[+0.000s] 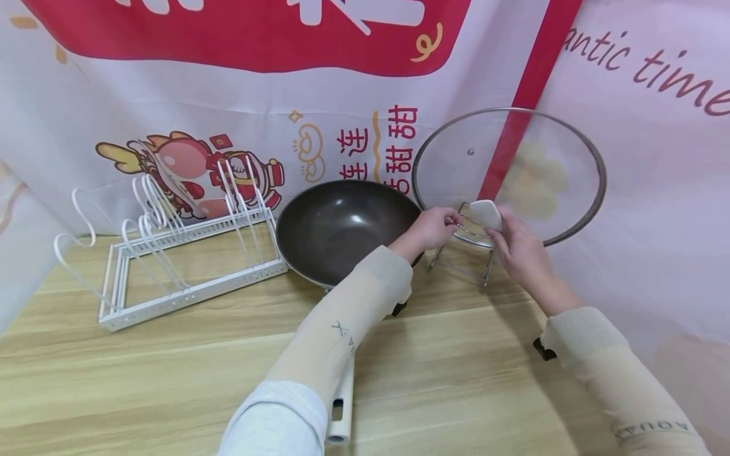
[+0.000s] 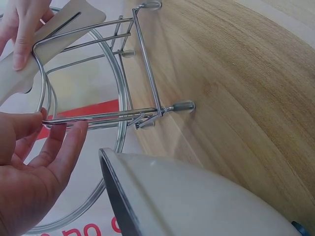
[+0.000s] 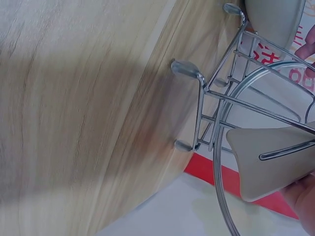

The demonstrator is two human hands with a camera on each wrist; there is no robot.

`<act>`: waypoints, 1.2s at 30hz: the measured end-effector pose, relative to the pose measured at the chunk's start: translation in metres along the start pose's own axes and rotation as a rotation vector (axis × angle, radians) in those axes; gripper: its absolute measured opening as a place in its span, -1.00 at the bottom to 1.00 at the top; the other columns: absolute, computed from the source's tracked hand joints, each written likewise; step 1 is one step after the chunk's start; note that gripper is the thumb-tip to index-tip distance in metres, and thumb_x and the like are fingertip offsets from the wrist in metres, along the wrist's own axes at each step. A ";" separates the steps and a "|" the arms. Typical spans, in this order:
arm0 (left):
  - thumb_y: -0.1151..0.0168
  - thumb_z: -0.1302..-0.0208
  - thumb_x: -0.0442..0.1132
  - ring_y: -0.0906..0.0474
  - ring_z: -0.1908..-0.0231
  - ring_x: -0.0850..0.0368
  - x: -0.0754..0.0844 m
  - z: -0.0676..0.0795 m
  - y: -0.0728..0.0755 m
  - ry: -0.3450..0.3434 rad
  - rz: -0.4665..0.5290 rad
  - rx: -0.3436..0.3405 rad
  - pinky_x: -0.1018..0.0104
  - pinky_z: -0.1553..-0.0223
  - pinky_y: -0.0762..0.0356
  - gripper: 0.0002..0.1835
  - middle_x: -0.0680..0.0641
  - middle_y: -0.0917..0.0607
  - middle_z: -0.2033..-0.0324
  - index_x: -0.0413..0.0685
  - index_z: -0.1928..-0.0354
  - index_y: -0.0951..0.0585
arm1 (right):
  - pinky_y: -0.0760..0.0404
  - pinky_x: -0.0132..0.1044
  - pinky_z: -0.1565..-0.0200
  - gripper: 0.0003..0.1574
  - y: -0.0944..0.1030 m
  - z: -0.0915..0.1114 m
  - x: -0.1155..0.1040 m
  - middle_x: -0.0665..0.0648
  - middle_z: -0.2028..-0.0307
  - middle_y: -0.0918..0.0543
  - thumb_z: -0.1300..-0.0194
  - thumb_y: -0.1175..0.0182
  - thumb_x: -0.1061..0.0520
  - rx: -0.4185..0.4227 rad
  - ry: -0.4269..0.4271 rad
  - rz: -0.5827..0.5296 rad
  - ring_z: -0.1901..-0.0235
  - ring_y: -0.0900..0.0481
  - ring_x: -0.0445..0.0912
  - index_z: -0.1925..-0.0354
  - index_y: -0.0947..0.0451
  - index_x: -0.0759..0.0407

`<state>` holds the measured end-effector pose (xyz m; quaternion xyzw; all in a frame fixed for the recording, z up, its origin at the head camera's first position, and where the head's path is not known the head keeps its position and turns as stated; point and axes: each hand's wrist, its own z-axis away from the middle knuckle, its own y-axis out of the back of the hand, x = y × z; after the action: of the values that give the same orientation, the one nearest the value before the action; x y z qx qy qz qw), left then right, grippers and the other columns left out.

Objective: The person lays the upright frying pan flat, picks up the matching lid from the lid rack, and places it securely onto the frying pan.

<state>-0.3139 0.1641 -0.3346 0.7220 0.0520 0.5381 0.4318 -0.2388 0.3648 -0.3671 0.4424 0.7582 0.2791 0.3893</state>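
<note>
A large glass lid (image 1: 456, 133) with a metal rim stands upright in a wire lid rack (image 1: 463, 273) at the back right of the table. From the lid's front juts a flat, beige, slotted handle (image 3: 275, 160), partly behind the rack's wires. My right hand (image 1: 519, 250) grips this handle from the right, thumb at its front. On the left, my left hand (image 1: 432, 228) pinches the bent wire loop of the rack, thumb against fingertips. Feet with clear caps carry the rack on the wood. The lid's lower rim passes between the wires.
A dark wok (image 1: 348, 228) sits just left of the lid rack, its beige handle (image 1: 342, 418) pointing towards me under the left sleeve. A white pan rack (image 1: 194, 294) with tall wire dividers stands at left. Printed cloth (image 1: 251, 95) hangs right behind everything.
</note>
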 end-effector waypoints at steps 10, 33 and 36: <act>-0.09 -0.57 -0.29 -0.59 -0.06 0.08 0.002 -0.002 -0.003 -0.012 -0.030 0.010 0.34 -0.04 -0.54 -0.79 -0.10 -0.71 -0.04 -0.11 -0.06 -0.66 | -0.48 0.38 -0.05 -0.48 -0.006 0.001 -0.001 0.52 0.03 -0.56 -0.49 -0.18 0.24 0.051 0.006 -0.036 0.00 -0.52 0.41 -0.32 -0.30 0.27; -0.08 -0.58 -0.27 -0.57 0.01 0.10 0.009 0.001 -0.001 0.031 -0.057 0.021 0.32 -0.01 -0.53 -0.80 -0.06 -0.70 0.01 -0.08 -0.03 -0.68 | -0.45 0.34 -0.14 -0.48 -0.007 -0.001 -0.003 0.53 -0.01 -0.54 -0.49 -0.16 0.28 0.063 0.028 -0.056 -0.06 -0.48 0.40 -0.33 -0.29 0.31; -0.09 -0.58 -0.27 -0.58 0.02 0.10 0.009 0.001 -0.001 0.038 -0.052 0.023 0.32 -0.01 -0.54 -0.80 -0.06 -0.70 0.01 -0.08 -0.03 -0.68 | -0.46 0.36 -0.12 -0.49 -0.006 -0.001 -0.004 0.52 -0.01 -0.54 -0.49 -0.17 0.28 0.059 0.019 -0.055 -0.04 -0.49 0.40 -0.32 -0.30 0.30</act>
<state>-0.3093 0.1689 -0.3292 0.7151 0.0852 0.5395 0.4364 -0.2414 0.3584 -0.3699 0.4302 0.7816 0.2498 0.3764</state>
